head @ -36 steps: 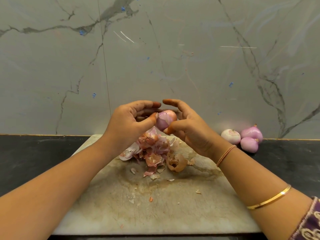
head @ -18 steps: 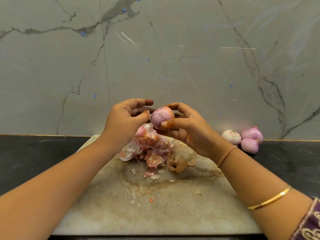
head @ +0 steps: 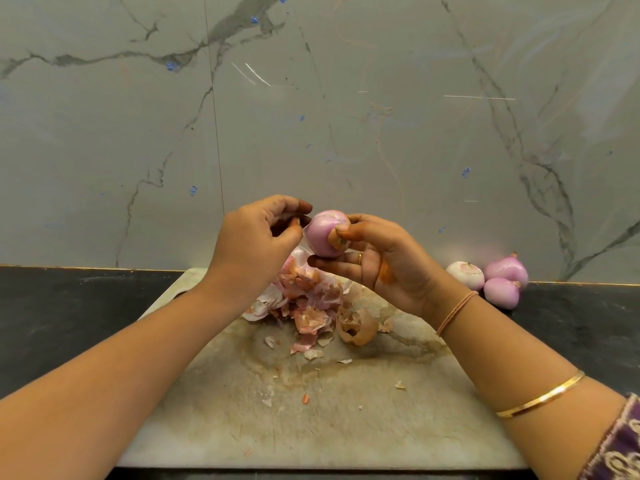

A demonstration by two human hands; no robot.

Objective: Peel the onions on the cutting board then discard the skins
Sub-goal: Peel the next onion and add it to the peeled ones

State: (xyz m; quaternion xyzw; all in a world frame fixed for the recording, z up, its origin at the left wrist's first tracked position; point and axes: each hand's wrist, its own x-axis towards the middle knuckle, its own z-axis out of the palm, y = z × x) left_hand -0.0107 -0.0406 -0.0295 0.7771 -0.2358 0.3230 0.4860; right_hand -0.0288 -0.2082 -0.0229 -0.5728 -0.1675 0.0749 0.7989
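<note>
My right hand (head: 384,261) grips a pink, mostly peeled onion (head: 323,233) in the air above the far part of the stained cutting board (head: 311,410), thumb across its front. My left hand (head: 256,240) is at the onion's left side, fingers curled, pinching a thin translucent flap of skin that hangs from the onion. A heap of pink and brown onion skins (head: 304,303) lies on the board beneath both hands, with small flakes scattered nearer to me.
Three peeled onions (head: 491,278) sit together on the black counter (head: 69,323) to the right of the board, against the marble wall (head: 311,116). The counter's front edge runs just below the board.
My right hand has turned palm-up and lifted the onion a little. My left hand has drawn back to the left, pulling a strip of skin away from the onion.
</note>
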